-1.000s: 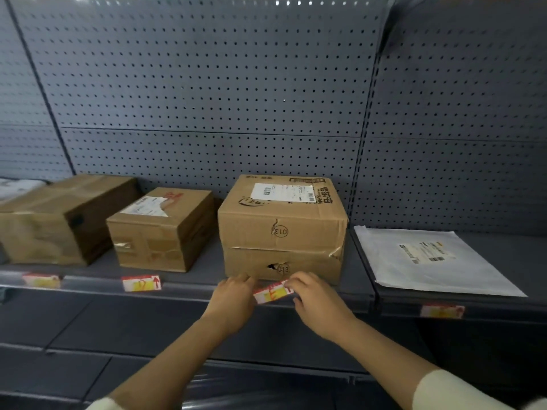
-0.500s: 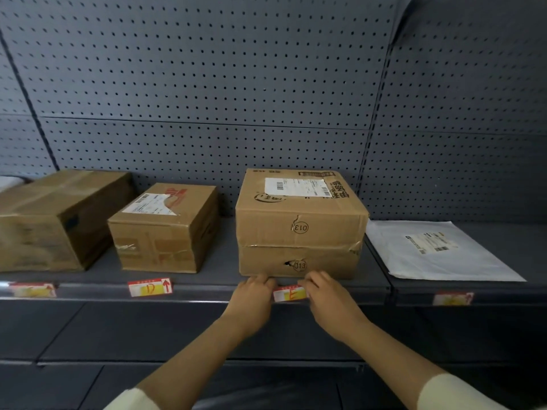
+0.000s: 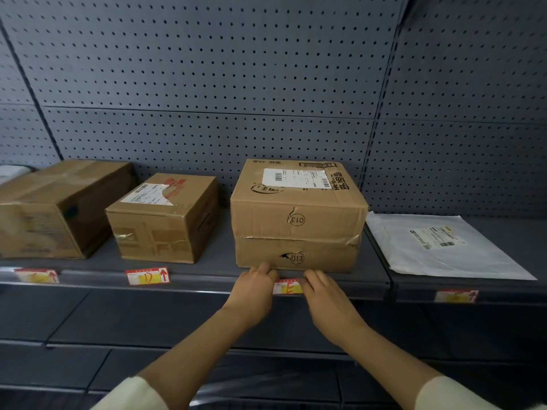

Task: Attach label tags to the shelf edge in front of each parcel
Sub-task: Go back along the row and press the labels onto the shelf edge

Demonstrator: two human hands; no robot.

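A red and yellow label tag marked E lies level against the grey shelf edge, in front of the large cardboard box. My left hand covers the tag's left end and my right hand its right end, fingers pressed on it. Another tag marked D sits on the edge in front of the small box. A further tag is below the long box, and one is below the white mailer bag.
A grey pegboard wall backs the shelf. A lower shelf runs beneath my forearms. A vertical post splits the two shelf bays. Something pale shows at the far left behind the long box.
The E tag was tilted and held off the edge; it now lies level against the shelf edge under both hands. The view has shifted and come closer.
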